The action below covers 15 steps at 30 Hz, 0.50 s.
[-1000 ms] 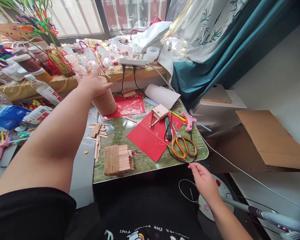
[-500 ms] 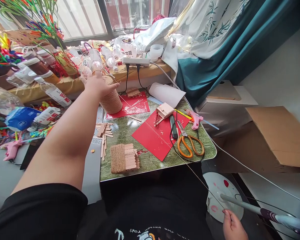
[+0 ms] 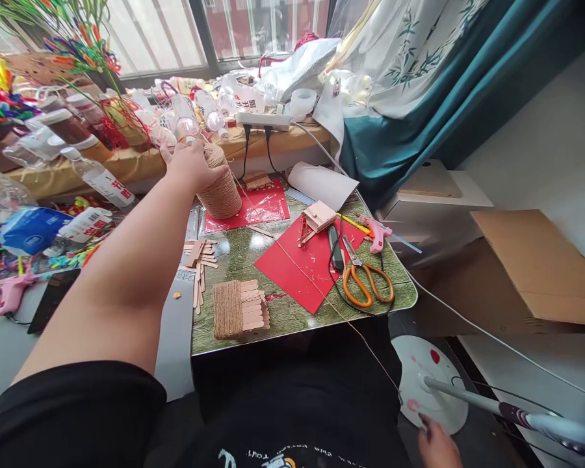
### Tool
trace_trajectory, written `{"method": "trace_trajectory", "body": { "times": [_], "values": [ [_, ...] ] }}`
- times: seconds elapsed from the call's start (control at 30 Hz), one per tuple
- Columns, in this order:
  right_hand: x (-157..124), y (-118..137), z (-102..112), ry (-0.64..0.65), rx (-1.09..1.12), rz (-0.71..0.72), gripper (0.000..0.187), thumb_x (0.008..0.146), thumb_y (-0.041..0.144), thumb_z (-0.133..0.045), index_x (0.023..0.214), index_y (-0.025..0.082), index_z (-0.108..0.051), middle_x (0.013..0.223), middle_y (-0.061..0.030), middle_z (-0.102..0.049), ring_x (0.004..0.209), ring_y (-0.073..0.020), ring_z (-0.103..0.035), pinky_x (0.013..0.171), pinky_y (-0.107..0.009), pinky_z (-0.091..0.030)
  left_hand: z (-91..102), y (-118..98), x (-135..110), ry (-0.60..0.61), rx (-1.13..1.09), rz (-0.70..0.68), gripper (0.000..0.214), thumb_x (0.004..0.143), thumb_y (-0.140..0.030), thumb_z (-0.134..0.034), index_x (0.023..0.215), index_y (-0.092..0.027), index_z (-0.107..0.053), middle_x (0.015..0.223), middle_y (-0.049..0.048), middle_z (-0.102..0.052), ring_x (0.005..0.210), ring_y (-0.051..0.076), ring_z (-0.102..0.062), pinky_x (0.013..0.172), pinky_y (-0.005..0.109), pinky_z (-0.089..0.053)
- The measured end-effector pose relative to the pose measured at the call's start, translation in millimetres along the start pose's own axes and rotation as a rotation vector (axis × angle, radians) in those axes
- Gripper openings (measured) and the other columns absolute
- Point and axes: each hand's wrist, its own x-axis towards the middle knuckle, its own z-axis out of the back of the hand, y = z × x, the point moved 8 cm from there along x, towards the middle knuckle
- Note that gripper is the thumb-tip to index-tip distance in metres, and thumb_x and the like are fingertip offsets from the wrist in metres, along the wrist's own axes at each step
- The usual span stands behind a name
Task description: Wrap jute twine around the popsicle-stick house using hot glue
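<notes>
At the back left of the table, my left hand point(image 3: 191, 166) is on the upper side of a large spool of jute twine point(image 3: 223, 195), its thumb across the front; the grip is partly hidden. A strand of twine point(image 3: 297, 265) runs from there over the red sheet and hangs off the front edge. My right hand point(image 3: 437, 443) is low at the right, apart from the strand, fingers partly stretched out and a little blurred. Near the front edge lies a popsicle-stick piece point(image 3: 256, 305) with its left half wrapped in twine point(image 3: 227, 309).
Orange-handled scissors point(image 3: 368, 286), a green utility knife point(image 3: 336, 248) and a small stick model point(image 3: 319, 216) lie on the red sheet point(image 3: 292, 266). A pink glue gun point(image 3: 379, 234) is at the right. Loose sticks point(image 3: 201, 260) lie left; a power strip point(image 3: 263, 121) and bottles crowd the sill.
My left hand has closed in on the spool, which is slightly shifted. My right hand has let go of the strand, which now hangs slack, and moved slightly left and down.
</notes>
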Motion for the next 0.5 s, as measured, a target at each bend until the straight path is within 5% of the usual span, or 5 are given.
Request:
{"method": "trace_trajectory", "body": {
  "times": [0.1, 0.2, 0.27, 0.4, 0.5],
  "values": [
    [33.2, 78.0, 10.8, -0.052, 0.111, 0.237, 0.031, 0.088, 0.040, -0.052, 0.102, 0.021, -0.072, 0.107, -0.0168, -0.075, 0.106, -0.0396, -0.072, 0.098, -0.063, -0.057, -5.7, -4.8, 1.2, -0.028, 0.003, -0.041, 0.090, 0.089, -0.076, -0.055, 0.153, -0.013, -0.048, 0.151, 0.0166, -0.057, 0.146, 0.036, -0.035, 0.124, 0.062, -0.003],
    [61.5, 217.4, 34.7, -0.070, 0.295, 0.649, 0.024, 0.095, 0.027, -0.061, 0.117, 0.024, -0.069, 0.119, -0.0134, -0.072, 0.115, -0.0338, -0.067, 0.106, -0.058, -0.052, -7.1, -7.6, 0.9, -0.046, 0.025, -0.034, 0.088, 0.087, -0.075, -0.056, 0.153, -0.016, -0.048, 0.148, 0.0132, -0.060, 0.144, 0.035, -0.038, 0.123, 0.060, -0.009],
    [79.7, 318.9, 35.0, 0.057, 0.383, 0.828, 0.031, 0.097, 0.021, -0.060, 0.127, 0.025, -0.066, 0.128, -0.0123, -0.070, 0.124, -0.0323, -0.064, 0.113, -0.056, -0.048, -6.6, -9.3, -0.2, -0.047, 0.048, -0.025, 0.090, 0.087, -0.076, -0.055, 0.153, -0.015, -0.047, 0.146, 0.0134, -0.060, 0.143, 0.036, -0.040, 0.122, 0.060, -0.014],
    [121.2, 485.8, -9.2, 0.351, 0.465, 0.883, 0.047, 0.100, 0.021, -0.054, 0.146, 0.018, -0.056, 0.152, -0.0168, -0.056, 0.145, -0.0327, -0.047, 0.126, -0.055, -0.035, -5.4, -10.6, -3.5, -0.020, 0.064, -0.016, 0.090, 0.086, -0.074, -0.053, 0.155, -0.017, -0.044, 0.149, 0.0187, -0.058, 0.144, 0.041, -0.042, 0.119, 0.061, -0.021],
    [150.0, 557.6, -52.3, 0.380, 0.449, 0.849, 0.059, 0.096, 0.016, -0.056, 0.154, 0.010, -0.045, 0.155, -0.0208, -0.051, 0.149, -0.0343, -0.040, 0.128, -0.058, -0.029, -3.7, -6.2, -5.0, 0.002, 0.050, 0.001, 0.091, 0.085, -0.072, -0.053, 0.159, -0.021, -0.040, 0.153, 0.0209, -0.055, 0.148, 0.044, -0.040, 0.119, 0.062, -0.023]
  ]
}}
